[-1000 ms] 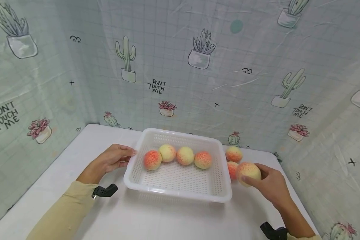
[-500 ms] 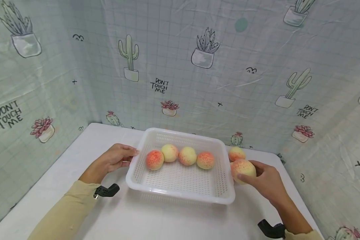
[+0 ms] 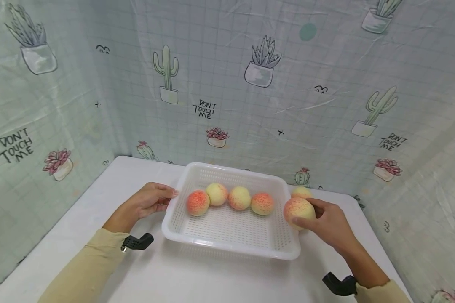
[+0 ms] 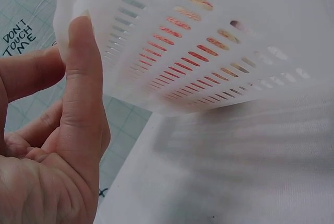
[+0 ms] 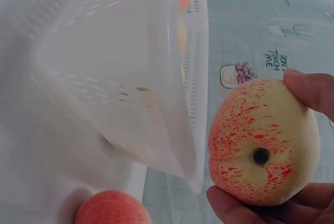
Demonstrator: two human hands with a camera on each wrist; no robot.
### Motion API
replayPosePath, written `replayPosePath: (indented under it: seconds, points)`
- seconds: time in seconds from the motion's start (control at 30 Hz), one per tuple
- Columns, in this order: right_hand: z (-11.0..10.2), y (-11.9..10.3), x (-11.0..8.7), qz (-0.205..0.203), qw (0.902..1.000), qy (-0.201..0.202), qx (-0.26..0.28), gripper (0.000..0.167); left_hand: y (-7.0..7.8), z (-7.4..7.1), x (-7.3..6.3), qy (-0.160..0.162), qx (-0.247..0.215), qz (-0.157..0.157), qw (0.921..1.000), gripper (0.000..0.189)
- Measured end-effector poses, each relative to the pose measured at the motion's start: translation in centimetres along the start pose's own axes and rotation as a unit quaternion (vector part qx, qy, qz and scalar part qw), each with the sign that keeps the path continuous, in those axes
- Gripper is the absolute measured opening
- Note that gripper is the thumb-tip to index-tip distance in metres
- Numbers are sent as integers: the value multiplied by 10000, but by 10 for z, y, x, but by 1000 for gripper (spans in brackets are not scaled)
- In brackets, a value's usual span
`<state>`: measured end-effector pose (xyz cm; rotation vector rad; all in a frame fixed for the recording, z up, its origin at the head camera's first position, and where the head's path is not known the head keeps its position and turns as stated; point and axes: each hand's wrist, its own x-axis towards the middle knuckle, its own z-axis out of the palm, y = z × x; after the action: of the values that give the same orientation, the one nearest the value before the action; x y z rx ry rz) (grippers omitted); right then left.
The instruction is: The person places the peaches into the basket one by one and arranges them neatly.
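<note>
Red-speckled yellow peach (image 3: 298, 209) (dark spot (image 5: 261, 155) at one end) near a white perforated basket (image 3: 227, 229) with four peaches (image 3: 239, 198) inside.

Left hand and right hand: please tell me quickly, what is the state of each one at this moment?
Left hand: closed, pinching the white perforated basket at its left side.
Right hand: closed, holding a red-speckled peach.

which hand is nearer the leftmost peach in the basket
Left hand: it pinches the basket rim beside the leftmost peach; the right hand is past the opposite rim, holding another peach.
</note>
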<state>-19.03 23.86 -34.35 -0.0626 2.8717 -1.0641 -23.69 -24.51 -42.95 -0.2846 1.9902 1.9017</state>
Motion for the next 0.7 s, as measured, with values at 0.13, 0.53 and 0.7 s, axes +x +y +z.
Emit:
replayPosePath:
  seconds: [0.13,0.53,0.7]
  points:
    - [0,-7,2,-14,9999,-64,-79,88,1,1,0,13,-26,-44,10000,49]
    - [7,-27,13,-293,9987,-391,127,77,0,1,-1,31,-56,-36,10000,48]
    - [11,-35,17,-485,9972,-500,285,72,-1,1,0,71,-50,-30,10000,51]
